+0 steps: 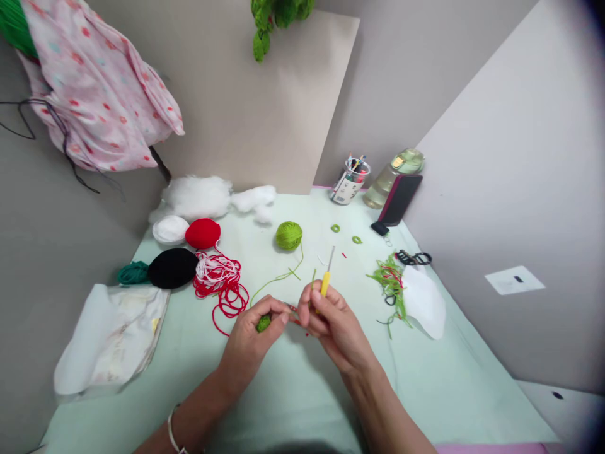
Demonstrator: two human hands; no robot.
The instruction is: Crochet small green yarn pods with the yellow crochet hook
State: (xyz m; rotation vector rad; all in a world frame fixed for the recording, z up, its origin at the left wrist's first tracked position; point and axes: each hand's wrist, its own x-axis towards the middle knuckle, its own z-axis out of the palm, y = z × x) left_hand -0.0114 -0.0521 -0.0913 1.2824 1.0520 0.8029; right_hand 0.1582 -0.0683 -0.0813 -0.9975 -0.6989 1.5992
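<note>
My left hand [253,334] is closed in a pinch on a small green crocheted piece [263,323] just above the pale green table [293,403]. My right hand [333,321] is closed around a crochet hook with a yellow handle [326,282], its metal tip pointing up and away. A bit of red yarn shows between the two hands. A green strand runs from the hands back to a light green yarn ball [288,234] in the middle of the table.
Black [172,268], red [203,233], white [170,229] and teal [133,273] yarn balls and loose red and white yarn [222,284] lie at the left. White stuffing [198,195], a pen cup [350,181], bottle [392,176], phone [401,198], scissors [413,257] and green scraps [390,284] sit beyond.
</note>
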